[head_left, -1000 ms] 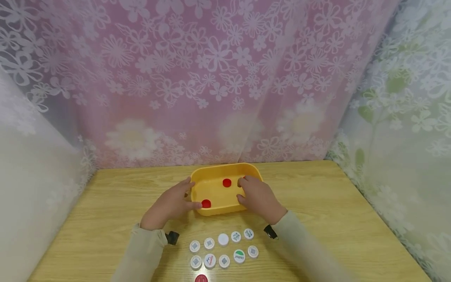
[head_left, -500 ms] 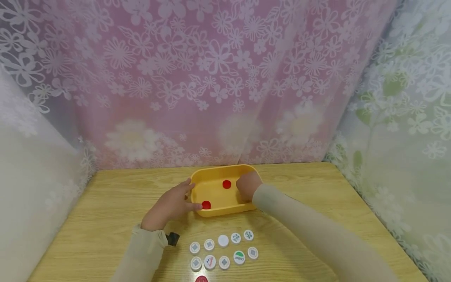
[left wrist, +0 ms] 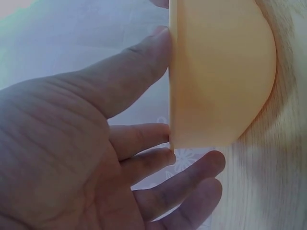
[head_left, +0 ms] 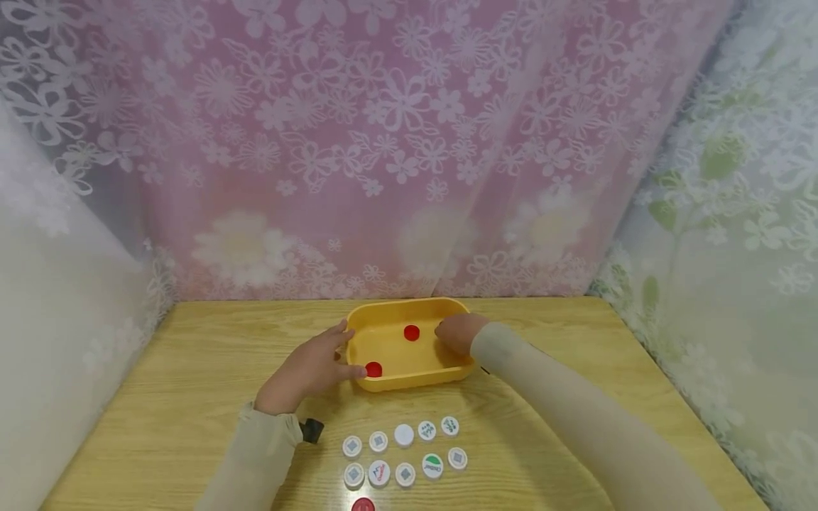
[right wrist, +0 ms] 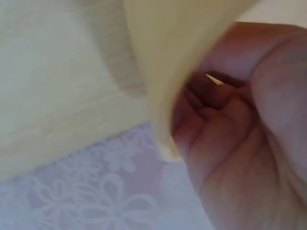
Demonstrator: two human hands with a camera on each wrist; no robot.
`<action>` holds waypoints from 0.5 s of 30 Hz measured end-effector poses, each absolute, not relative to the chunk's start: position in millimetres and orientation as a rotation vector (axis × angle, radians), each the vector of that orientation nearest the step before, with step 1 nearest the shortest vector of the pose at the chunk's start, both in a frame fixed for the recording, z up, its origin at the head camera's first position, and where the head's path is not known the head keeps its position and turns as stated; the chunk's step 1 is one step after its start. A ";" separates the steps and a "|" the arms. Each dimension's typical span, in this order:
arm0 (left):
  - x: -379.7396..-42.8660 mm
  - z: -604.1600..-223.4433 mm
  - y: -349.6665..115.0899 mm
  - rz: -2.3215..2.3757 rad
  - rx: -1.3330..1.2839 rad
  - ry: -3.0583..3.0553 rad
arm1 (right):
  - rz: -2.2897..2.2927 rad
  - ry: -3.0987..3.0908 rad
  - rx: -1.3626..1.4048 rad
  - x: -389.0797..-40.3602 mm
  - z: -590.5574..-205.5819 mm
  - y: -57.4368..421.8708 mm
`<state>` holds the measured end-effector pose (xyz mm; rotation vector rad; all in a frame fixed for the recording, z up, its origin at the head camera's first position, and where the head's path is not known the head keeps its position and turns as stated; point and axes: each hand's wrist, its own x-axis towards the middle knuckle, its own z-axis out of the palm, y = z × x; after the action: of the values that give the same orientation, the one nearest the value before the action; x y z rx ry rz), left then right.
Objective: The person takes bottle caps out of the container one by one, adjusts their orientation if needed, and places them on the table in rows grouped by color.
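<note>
A yellow plastic tray (head_left: 409,382) stands near the back of the table. My left hand (head_left: 313,369) holds its left end, the thumb hooked over the rim and the other fingers along the outside; the left wrist view shows thumb and fingertips at the rim. Inside lie a red bottle cap (head_left: 412,333) near the middle and a second red cap (head_left: 373,369) by my left thumb. My right hand (head_left: 459,332) is down inside the tray's right end, its back and sleeve toward the head view. Its fingers are curled in the right wrist view; whatever they touch is hidden.
In front of the tray, white bottle caps (head_left: 405,434) with printed tops form two rows on the wooden table (head_left: 243,341). Another red cap (head_left: 363,504) lies at the bottom edge of view. A pink flowered curtain (head_left: 383,163) hangs behind the table.
My right hand has turned over and gone deeper into the tray's right end, then shifted slightly right. A bit of red visible at its fingertips earlier is now hidden. The left hand stays put.
</note>
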<state>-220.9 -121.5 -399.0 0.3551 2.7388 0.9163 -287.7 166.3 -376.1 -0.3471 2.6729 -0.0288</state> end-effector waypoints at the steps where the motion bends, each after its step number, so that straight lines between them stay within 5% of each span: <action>1: -220.8 -398.9 -121.6 0.916 0.348 2.738 | -0.123 2.669 -0.264 -288.1 -376.5 167.0; 4: -220.0 -398.1 -122.0 0.900 0.345 2.743 | -0.217 2.676 -0.219 -291.2 -381.3 169.2; 11: -220.3 -398.8 -120.5 0.864 0.362 2.747 | 0.287 2.714 -0.856 -301.2 -397.9 173.5; 15: -221.1 -397.4 -119.9 0.845 0.375 2.758 | 0.280 2.734 -0.879 -302.8 -401.7 175.4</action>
<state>-221.1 -119.9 -397.4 0.3747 2.7583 0.8449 -302.8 175.4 -401.7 -0.8792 2.7335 0.2797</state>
